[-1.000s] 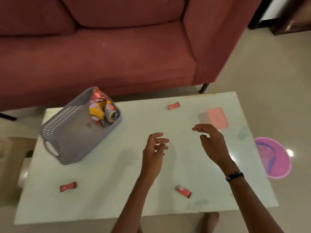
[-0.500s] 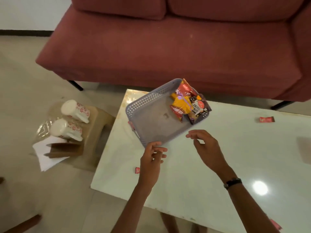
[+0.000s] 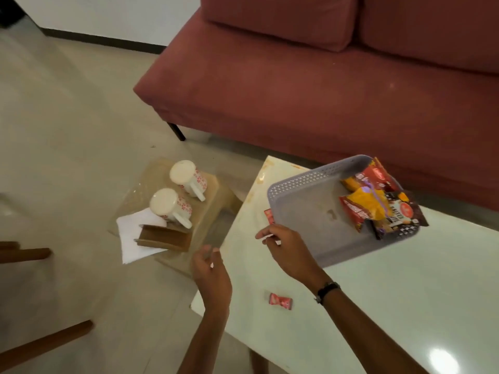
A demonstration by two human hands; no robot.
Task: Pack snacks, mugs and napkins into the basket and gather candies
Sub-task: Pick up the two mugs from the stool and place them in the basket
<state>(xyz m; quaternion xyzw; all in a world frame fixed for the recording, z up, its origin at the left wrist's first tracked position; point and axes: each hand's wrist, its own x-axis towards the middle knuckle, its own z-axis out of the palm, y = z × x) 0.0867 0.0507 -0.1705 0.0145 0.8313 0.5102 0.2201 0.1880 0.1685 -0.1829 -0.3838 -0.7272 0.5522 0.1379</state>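
- Grey plastic basket [image 3: 310, 211] with perforated walls sits at the far left corner of the pale glossy table [image 3: 405, 292], turned at an angle to its edges.
- Snack packets [image 3: 378, 201], red, yellow and dark brown, are piled against the basket's far right wall; the rest of its floor is bare.
- A red candy [image 3: 280, 302] lies on the table near its left edge, between the two forearms; another red wrapper [image 3: 268, 215] shows just beside the basket's left wall.
- Two white mugs [image 3: 172, 205] with red flower prints lie on their sides on a low brown stool [image 3: 213, 201] off the table's left edge, under a clear plastic sheet.
- White napkins [image 3: 132, 238] rest beside the nearer mug, partly under a brown holder [image 3: 164, 237].
- The left hand [image 3: 210, 273] hovers past the table's left edge, fingers loosely curled, holding nothing.
- The right hand [image 3: 286, 249] hovers at the basket's near left corner, fingers relaxed and slightly bent, gripping nothing; a watch is on its wrist.
- A red sofa [image 3: 297, 76] stands behind the table.
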